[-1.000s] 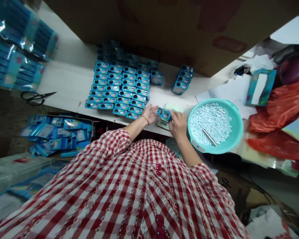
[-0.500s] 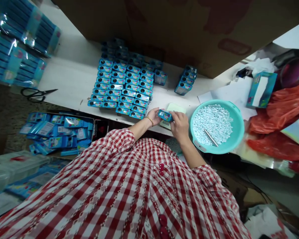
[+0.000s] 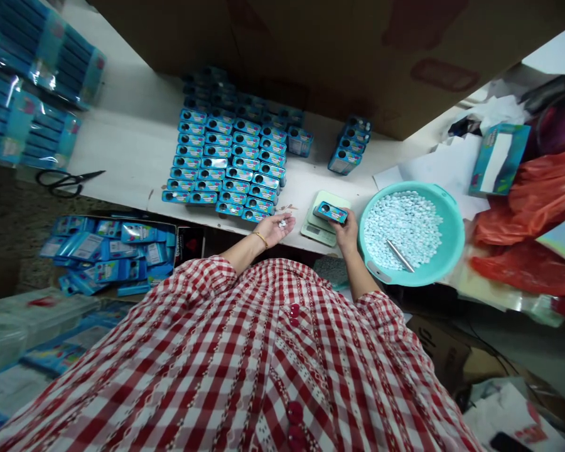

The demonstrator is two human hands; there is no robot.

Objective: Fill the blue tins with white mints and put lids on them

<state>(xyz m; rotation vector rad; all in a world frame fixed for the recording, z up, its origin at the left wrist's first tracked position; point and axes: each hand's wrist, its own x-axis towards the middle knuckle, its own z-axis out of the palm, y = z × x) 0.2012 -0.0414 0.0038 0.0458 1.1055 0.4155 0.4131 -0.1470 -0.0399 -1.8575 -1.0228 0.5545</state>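
My left hand (image 3: 277,230) is palm up at the table's front edge, fingers loosely curled, holding a few small white tablets (image 3: 283,223) in its palm. A small blue tin (image 3: 331,212) with a dark round opening in its top is gripped by my right hand (image 3: 347,229) over the pale green kitchen scale (image 3: 318,231). I cannot tell whether the tin touches the scale. Rows of similar blue tins (image 3: 235,172) stand beyond my left hand. To the right of my right hand is a turquoise basin (image 3: 452,242) of pale tablets (image 3: 400,220), with a metal scoop-like tool (image 3: 400,256) lying on them.
A short row of tins (image 3: 346,157) stands near the big cardboard box (image 3: 311,56). Black scissors (image 3: 68,182) lie at the left, above a carton of blue packs (image 3: 108,251). Wrapped blue packs (image 3: 32,81) fill the far left; red plastic bags (image 3: 532,213) lie right.
My left hand has let go of the tin, moved left and turned palm up with tablets in it. My right hand has moved slightly right with the tin.
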